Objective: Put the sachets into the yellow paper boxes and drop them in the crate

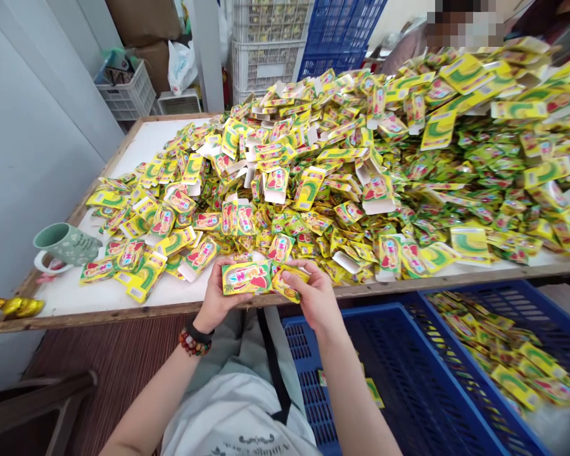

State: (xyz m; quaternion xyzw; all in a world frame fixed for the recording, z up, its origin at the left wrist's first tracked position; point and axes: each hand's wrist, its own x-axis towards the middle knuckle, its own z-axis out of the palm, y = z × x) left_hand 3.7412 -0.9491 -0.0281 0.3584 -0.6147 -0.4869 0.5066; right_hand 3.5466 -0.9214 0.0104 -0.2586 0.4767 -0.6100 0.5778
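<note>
My left hand [217, 294] grips a small yellow-and-green candy box [246, 277], lying level over the table's front edge. From the right, my right hand [317, 294] pinches a yellow candy packet [287, 282] against the box's right end. Whether the packet's tip is inside the box cannot be seen. Beyond both hands rises a large heap of flat and opened boxes [308, 187], mixed with small green and yellow packets [420, 174].
A green mug [66, 244] stands at the table's left edge, near gold-wrapped items [16, 307]. Below the table are a blue crate [384, 367] with a few boxes and another blue crate [475, 288] holding many. Stacked crates [266, 63] and a person [408, 47] are at the back.
</note>
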